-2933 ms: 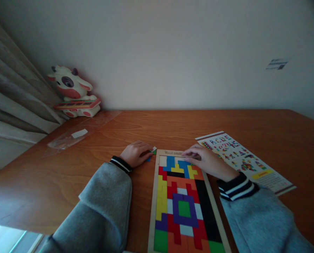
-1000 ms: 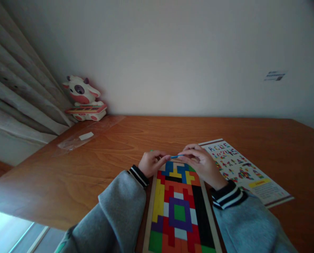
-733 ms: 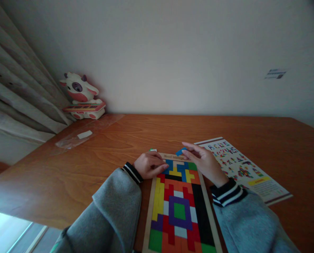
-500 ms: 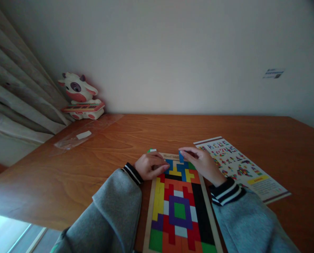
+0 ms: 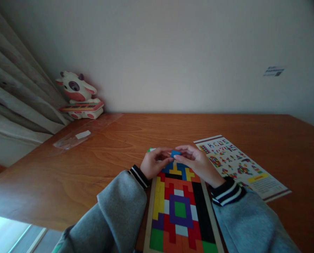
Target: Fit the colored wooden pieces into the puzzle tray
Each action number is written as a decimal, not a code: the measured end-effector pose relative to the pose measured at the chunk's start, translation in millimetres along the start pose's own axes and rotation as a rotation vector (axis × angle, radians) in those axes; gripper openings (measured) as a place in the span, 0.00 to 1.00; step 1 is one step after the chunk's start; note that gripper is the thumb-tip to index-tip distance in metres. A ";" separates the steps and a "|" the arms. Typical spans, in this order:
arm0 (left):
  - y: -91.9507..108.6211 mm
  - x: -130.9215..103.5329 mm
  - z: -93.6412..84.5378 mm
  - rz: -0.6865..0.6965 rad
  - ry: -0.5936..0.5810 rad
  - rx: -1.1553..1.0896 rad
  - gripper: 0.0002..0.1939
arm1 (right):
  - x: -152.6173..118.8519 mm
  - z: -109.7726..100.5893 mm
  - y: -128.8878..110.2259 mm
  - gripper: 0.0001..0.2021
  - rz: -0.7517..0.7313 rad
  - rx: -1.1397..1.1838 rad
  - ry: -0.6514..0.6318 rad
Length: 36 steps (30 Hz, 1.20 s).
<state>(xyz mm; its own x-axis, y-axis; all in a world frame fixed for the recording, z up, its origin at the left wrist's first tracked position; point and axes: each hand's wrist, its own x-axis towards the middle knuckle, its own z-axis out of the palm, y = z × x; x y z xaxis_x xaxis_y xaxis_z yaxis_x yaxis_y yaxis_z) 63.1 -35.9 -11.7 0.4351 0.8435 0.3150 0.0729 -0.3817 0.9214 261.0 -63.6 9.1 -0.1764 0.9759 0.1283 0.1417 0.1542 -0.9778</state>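
Observation:
A blue block (image 5: 175, 153) is pinched between the fingertips of both hands, above the far end of a wooden puzzle board (image 5: 149, 214). My left hand (image 5: 155, 163) comes from the left, its thumb and fingers closed at the block's left side. My right hand (image 5: 199, 164) grips the same block from the right with thumb and fingers. Colored pieces fill the visible part of the board: red, purple, yellow, black, orange, white and green. Blue and yellow pieces lie just below the hands, which hide the board's far edge.
A printed pattern sheet (image 5: 241, 167) lies right of the board. A cow toy with a keyboard (image 5: 80, 96) and clear plastic wrap (image 5: 69, 141) are at the back left of the wooden table (image 5: 114, 151). A small green and white item (image 5: 151, 149) shows behind my left hand.
The blue block has been lifted off the board's far end and turned flatter. My left hand has moved right and up and now also grips the block.

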 end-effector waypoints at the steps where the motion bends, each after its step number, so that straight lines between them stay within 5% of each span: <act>1: 0.6 0.5 -1.1 0.021 0.012 0.009 0.18 | -0.2 -1.1 -0.8 0.15 -0.009 -0.009 -0.023; 5: 6.3 2.0 -4.8 0.123 0.001 0.177 0.13 | -0.7 -7.0 -1.4 0.13 -0.017 -0.065 -0.057; 12: 0.6 -0.1 -0.3 0.011 0.007 0.093 0.15 | -1.0 -9.1 1.6 0.15 -0.032 -0.053 -0.114; 19: 8.4 0.9 -4.8 0.188 0.072 0.405 0.12 | -4.0 -10.6 -1.9 0.06 -0.285 -0.388 0.159; 26: 2.5 3.5 -12.6 0.347 -0.102 0.628 0.07 | -6.0 -12.9 0.7 0.05 -0.526 -0.965 -0.126; 30: -3.8 4.0 -17.2 0.366 -0.165 0.697 0.07 | -7.3 -8.8 -0.9 0.06 -0.594 -1.025 -0.143; 36: -3.4 4.4 -18.0 0.392 -0.188 0.723 0.07 | -9.2 -9.5 0.8 0.08 -0.486 -0.963 -0.189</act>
<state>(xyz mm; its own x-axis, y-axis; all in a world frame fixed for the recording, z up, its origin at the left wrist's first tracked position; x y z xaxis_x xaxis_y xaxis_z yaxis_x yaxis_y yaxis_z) 48.6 -24.1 -9.3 0.6861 0.5472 0.4794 0.4143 -0.8356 0.3609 271.9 -71.0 8.7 -0.5543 0.7516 0.3575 0.7043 0.6525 -0.2798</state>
